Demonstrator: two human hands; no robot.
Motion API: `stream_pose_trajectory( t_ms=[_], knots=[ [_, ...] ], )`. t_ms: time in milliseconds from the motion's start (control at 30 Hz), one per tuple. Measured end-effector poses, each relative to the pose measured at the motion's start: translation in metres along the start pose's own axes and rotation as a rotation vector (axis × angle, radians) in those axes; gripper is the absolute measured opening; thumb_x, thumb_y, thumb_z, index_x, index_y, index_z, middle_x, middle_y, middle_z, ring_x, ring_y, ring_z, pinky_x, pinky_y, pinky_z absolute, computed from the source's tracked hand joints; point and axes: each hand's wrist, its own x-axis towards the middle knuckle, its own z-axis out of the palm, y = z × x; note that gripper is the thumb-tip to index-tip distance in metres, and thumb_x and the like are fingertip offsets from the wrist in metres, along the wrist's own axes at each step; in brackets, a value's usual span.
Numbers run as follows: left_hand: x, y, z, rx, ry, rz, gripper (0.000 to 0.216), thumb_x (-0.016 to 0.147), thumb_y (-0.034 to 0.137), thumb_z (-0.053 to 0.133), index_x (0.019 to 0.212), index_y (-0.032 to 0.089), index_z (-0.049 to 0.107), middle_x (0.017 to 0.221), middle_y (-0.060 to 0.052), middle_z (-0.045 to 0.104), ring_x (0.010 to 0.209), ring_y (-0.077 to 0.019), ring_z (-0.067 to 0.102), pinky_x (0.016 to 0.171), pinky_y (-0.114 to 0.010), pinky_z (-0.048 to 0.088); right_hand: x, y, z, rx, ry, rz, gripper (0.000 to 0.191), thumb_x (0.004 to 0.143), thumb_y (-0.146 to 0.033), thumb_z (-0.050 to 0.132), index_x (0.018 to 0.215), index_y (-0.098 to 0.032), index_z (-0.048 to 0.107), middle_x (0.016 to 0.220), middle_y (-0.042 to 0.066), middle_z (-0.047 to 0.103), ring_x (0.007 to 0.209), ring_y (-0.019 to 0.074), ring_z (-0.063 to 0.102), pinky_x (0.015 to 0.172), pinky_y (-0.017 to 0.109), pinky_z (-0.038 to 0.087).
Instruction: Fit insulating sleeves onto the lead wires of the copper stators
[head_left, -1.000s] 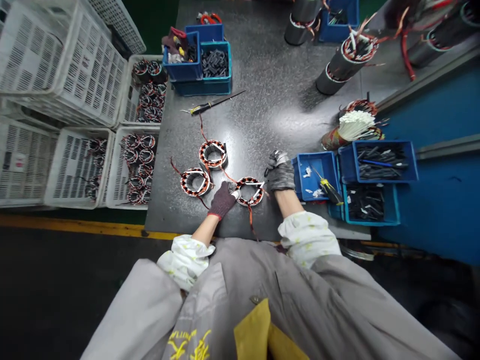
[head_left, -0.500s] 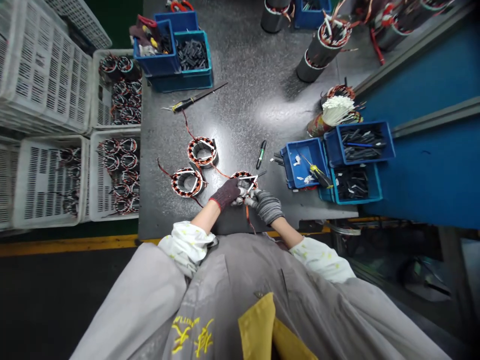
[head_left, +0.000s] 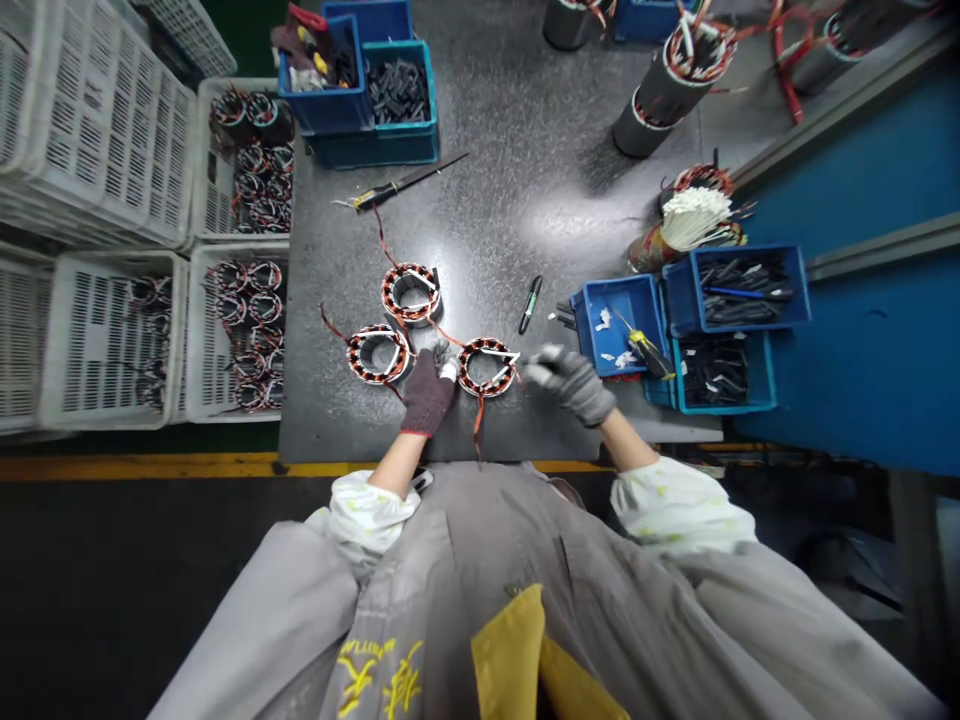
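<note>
Three wound stator rings lie on the dark table, with copper-and-black windings and white sleeves. The nearest stator (head_left: 463,372) sits between my hands, an orange lead trailing toward the table's front edge. My left hand (head_left: 429,392), in a maroon glove, rests just left of it with the fingers apart; whether it touches the ring is unclear. To the right, my right hand (head_left: 576,384) in a grey striped glove is off the stator, its fingertips smeared by motion. The left stator (head_left: 354,362) and the back stator (head_left: 433,306) stand beyond my left hand.
A green-and-black marker (head_left: 530,305) lies right of centre. A blue bin (head_left: 589,340) holds a yellow-handled screwdriver (head_left: 646,350) and white scraps. At the back left is a long thin tool (head_left: 382,193). White crates (head_left: 196,345) of stators flank the table; stacked stators (head_left: 664,90) stand behind.
Both hands have come off the nearest stator: the left moved left, the right moved right. The ring now shows whole on the table. The view has shifted slightly.
</note>
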Motion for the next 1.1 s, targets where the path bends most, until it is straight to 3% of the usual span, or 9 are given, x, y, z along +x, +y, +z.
stream_pose_trajectory(
  t_ms=[67,133,233,400,600,767,867,1000,1100],
  knots=[
    [0.004,0.006,0.003,0.089,-0.031,-0.031,0.036,0.096,0.035,0.067,0.129,0.019,0.065,0.133,-0.014,0.075,0.125,-0.0303,0.070,0.110,-0.045,0.055,0.018,-0.016,0.007,-0.340,-0.315,-0.166,0.025,0.098,-0.033,0.062,0.110,-0.016,0.077,0.121,0.017,0.075,0.104,0.0268,0.068,0.096,0.039,0.049],
    [0.004,0.014,0.005,0.168,-0.050,-0.019,0.036,0.096,0.035,0.067,0.129,0.019,0.065,0.132,-0.014,0.075,0.123,-0.0300,0.070,0.107,-0.042,0.056,0.032,-0.033,0.015,-0.591,-0.500,-0.243,0.029,0.102,-0.027,0.058,0.122,-0.014,0.076,0.132,0.019,0.072,0.111,0.0282,0.067,0.098,0.038,0.047],
    [-0.002,0.024,0.004,0.280,-0.098,0.101,0.035,0.103,0.036,0.058,0.134,0.021,0.065,0.126,-0.011,0.077,0.118,-0.0279,0.072,0.102,-0.038,0.056,0.037,-0.044,0.015,-0.703,-0.447,-0.145,0.035,0.108,-0.028,0.048,0.127,-0.013,0.074,0.125,0.018,0.073,0.110,0.0273,0.068,0.094,0.035,0.046],
    [0.000,0.036,-0.001,0.525,-0.466,0.319,0.057,0.100,0.032,0.060,0.156,0.024,0.052,0.131,-0.012,0.077,0.120,-0.0309,0.073,0.098,-0.037,0.055,0.017,-0.036,0.016,-0.717,-0.452,-0.029,0.037,0.110,-0.031,0.047,0.128,-0.014,0.074,0.122,0.018,0.074,0.107,0.0266,0.069,0.090,0.032,0.047],
    [0.009,0.037,-0.005,0.620,-0.548,0.382,0.067,0.100,0.034,0.060,0.164,0.023,0.041,0.134,-0.016,0.075,0.122,-0.0349,0.073,0.097,-0.040,0.055,0.020,-0.040,0.036,-0.740,-0.448,-0.066,0.040,0.109,-0.027,0.047,0.140,-0.015,0.069,0.134,0.022,0.071,0.116,0.0288,0.069,0.097,0.036,0.050],
    [-0.002,0.025,0.008,0.438,-0.440,0.261,0.057,0.096,0.034,0.065,0.151,0.024,0.053,0.122,-0.015,0.077,0.115,-0.0353,0.074,0.094,-0.041,0.056,0.023,-0.040,0.033,-0.774,-0.482,-0.069,0.037,0.108,-0.024,0.046,0.130,-0.012,0.074,0.127,0.022,0.073,0.115,0.0290,0.069,0.098,0.036,0.049],
    [-0.014,0.013,0.014,0.024,-0.303,0.018,0.044,0.089,0.032,0.073,0.130,0.024,0.060,0.103,-0.009,0.077,0.089,-0.0260,0.075,0.078,-0.035,0.057,0.015,-0.036,0.029,-0.773,-0.478,-0.074,0.037,0.108,-0.025,0.046,0.130,-0.012,0.074,0.132,0.021,0.071,0.119,0.0287,0.067,0.102,0.036,0.047],
    [-0.018,-0.004,0.013,-0.620,-0.125,-0.253,0.041,0.086,0.030,0.069,0.123,0.023,0.053,0.083,0.001,0.068,0.055,-0.0124,0.059,0.055,-0.025,0.047,0.010,-0.038,0.034,-0.789,-0.445,-0.142,0.044,0.110,-0.042,0.047,0.131,-0.015,0.075,0.137,0.019,0.069,0.122,0.0317,0.064,0.106,0.042,0.045],
    [-0.006,-0.008,0.009,-0.540,-0.030,-0.248,0.041,0.083,0.031,0.074,0.118,0.023,0.054,0.088,-0.001,0.071,0.066,-0.0155,0.067,0.065,-0.029,0.055,0.018,-0.048,0.043,-0.841,-0.479,-0.167,0.051,0.108,-0.055,0.050,0.126,-0.015,0.077,0.138,0.020,0.068,0.123,0.0369,0.062,0.105,0.047,0.045]
  ],
)
